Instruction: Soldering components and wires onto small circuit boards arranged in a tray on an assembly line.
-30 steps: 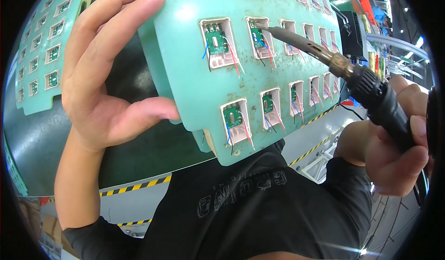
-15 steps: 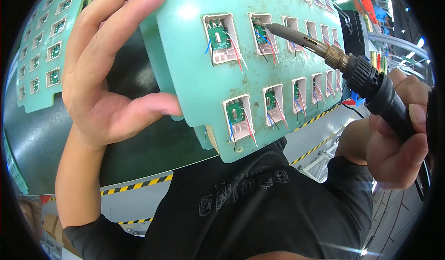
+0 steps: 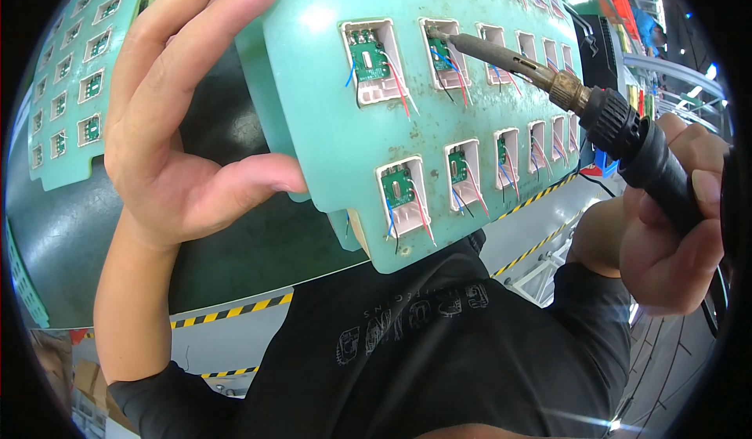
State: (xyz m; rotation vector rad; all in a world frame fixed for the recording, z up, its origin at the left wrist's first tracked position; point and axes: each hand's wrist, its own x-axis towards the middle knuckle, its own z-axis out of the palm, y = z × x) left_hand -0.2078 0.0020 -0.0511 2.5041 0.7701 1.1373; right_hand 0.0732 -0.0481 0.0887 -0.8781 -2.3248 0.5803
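Observation:
A pale green fixture board (image 3: 313, 126) stands tilted in front of me, with rows of cut-outs. Each visible cut-out holds a white plastic housing with a small green circuit board (image 3: 370, 61) and thin red, white, blue and black wires. My left hand (image 3: 176, 126) grips the board's left edge, its thumb at the lower part and its fingertips higher up. My right hand (image 3: 677, 220) is closed round the black handle of a soldering iron (image 3: 564, 86). The iron's tip reaches the upper part of a circuit board (image 3: 441, 57) in the second housing of the middle row.
Another green board (image 3: 70, 86) with similar housings lies at the left on the dark tabletop (image 3: 227, 118). A further green board (image 3: 25, 274) shows at the far left. Black-and-yellow striped tape (image 3: 235, 311) runs below the table edge. Behind my right hand are metal rails and a black box (image 3: 599, 55).
The soldering iron's tip has shifted slightly to the right within the same housing. My left hand and the green board have barely moved.

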